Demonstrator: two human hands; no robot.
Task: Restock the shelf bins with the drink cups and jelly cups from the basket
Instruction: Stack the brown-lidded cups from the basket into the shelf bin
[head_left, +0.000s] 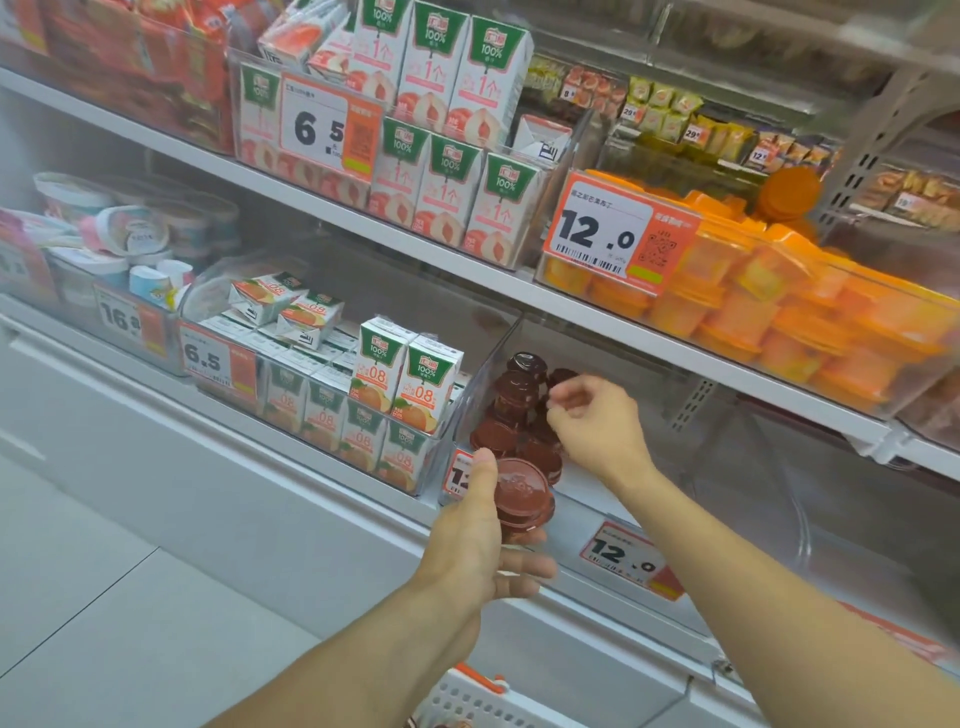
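My left hand (480, 540) grips a dark brown jelly cup (522, 493) just in front of a clear shelf bin (493, 338) on the lower shelf. Several more brown jelly cups (514, 410) are stacked inside that bin. My right hand (592, 421) is inside the bin, fingers curled over the stacked cups; whether it pinches one I cannot tell. A white basket (467, 699) with an orange handle shows at the bottom edge, below my left arm.
Left of the bin stands a bin of orange juice cartons (384, 395). The shelf above holds peach juice cartons (441, 156) and orange jelly cups (779, 296). Price tags (623, 553) line the shelf edges. Ice cream tubs (135, 228) sit far left.
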